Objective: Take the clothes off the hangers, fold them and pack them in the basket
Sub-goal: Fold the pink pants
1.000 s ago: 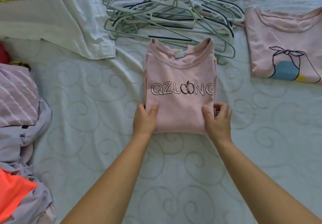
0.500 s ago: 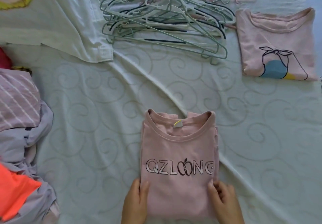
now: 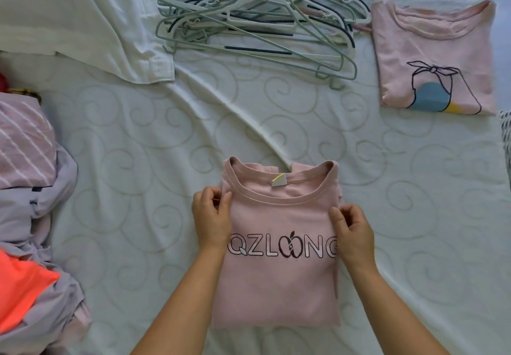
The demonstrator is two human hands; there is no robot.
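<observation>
The left hand and right hand are pinching the side edges of the pink lettered t-shirt, fingers closed on the cloth at shoulder height; it is lying on the bed, already narrowed into a panel. It looks partway folded, with a crosswise fold likely left. One folded pink t-shirt is lying finished at the far right. Empty hangers are piling up beyond. A white shirt and a heap of clothes at the left are waiting unfolded. No basket is showing.
</observation>
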